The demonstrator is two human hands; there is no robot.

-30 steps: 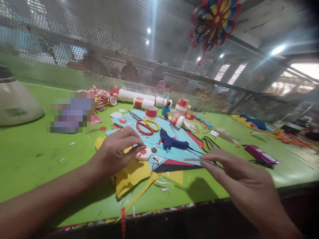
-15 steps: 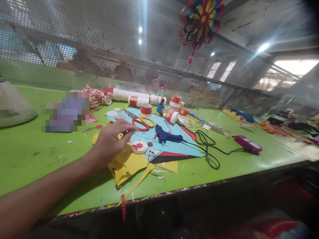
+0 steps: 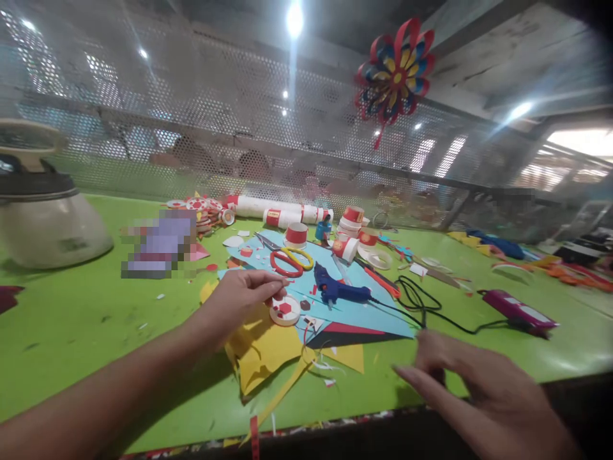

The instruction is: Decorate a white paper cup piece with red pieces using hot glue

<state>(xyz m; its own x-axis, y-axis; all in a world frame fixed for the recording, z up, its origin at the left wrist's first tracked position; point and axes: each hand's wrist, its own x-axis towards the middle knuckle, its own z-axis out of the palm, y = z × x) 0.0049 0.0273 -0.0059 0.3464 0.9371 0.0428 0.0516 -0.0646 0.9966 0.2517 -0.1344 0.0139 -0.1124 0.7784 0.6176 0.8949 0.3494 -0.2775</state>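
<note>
My left hand is above the coloured paper, its thumb and fingers pinched together; anything between the tips is too small to make out. Just beyond its fingertips lies a white paper disc with red patches. My right hand is over the table's front edge, slightly blurred, thumb and forefinger apart with nothing seen between them. Between the hands a blue glue gun rests on light-blue paper. Scissors with red and yellow handles lie behind the disc. Yellow paper is below my left hand.
Paper cups, white tubes and an orange cutter lie farther back. A black cord runs to a purple power strip on the right. A large pale container stands left. Perforated metal mesh backs the green table.
My right hand has come into view at the lower right. The view has tilted up and shifted left. My left hand stays pinched near the disc.
</note>
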